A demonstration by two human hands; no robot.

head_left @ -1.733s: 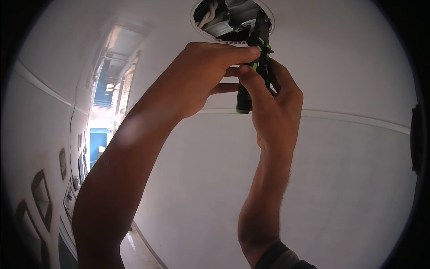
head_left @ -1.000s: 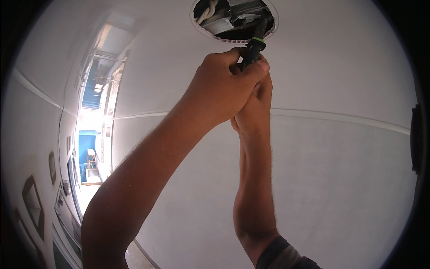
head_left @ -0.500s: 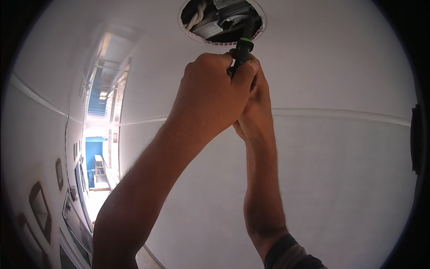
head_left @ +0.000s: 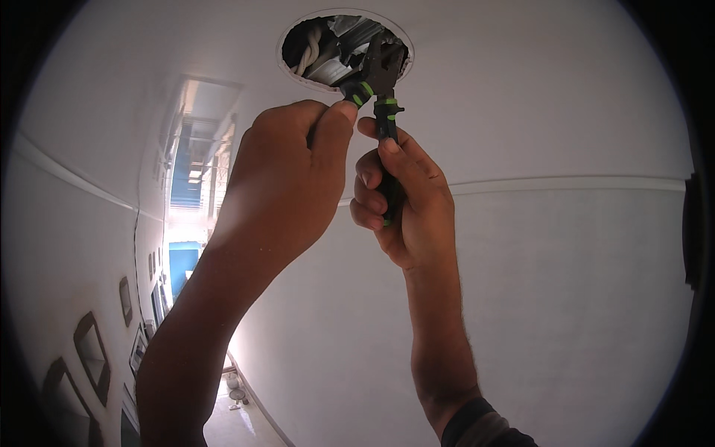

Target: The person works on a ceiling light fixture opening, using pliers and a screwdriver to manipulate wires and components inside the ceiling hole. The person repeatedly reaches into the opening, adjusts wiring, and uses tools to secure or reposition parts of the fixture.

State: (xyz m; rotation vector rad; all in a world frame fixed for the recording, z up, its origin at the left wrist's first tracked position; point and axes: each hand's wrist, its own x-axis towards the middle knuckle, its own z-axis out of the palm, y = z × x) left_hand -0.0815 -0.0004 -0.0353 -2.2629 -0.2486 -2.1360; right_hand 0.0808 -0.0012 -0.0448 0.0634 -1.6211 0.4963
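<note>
Both my hands are raised to a pair of black pliers with green bands (head_left: 383, 72), whose jaws point up into a round hole (head_left: 281, 54) in the white ceiling. My left hand (head_left: 298, 153) is closed on the left handle, and my right hand (head_left: 410, 179) wraps round the right one. The two handles are spread apart, and the jaws stand apart at the hole's right side. Inside the hole, a twisted cream cable (head_left: 310, 52) hangs at the left beside silvery metal strips (head_left: 346, 45). What the jaws touch, if anything, I cannot make out.
A white wall (head_left: 551, 298) with a trim strip (head_left: 566, 183) rises ahead. Along the left wall are several framed recesses (head_left: 91, 350). A bright passage with a blue wall (head_left: 182, 264) opens at the left, with small objects (head_left: 234, 391) on the floor below.
My left hand has moved left and slightly down, away from my right hand. The pliers' handles have spread and the jaws have opened. The hole now appears lower and further left.
</note>
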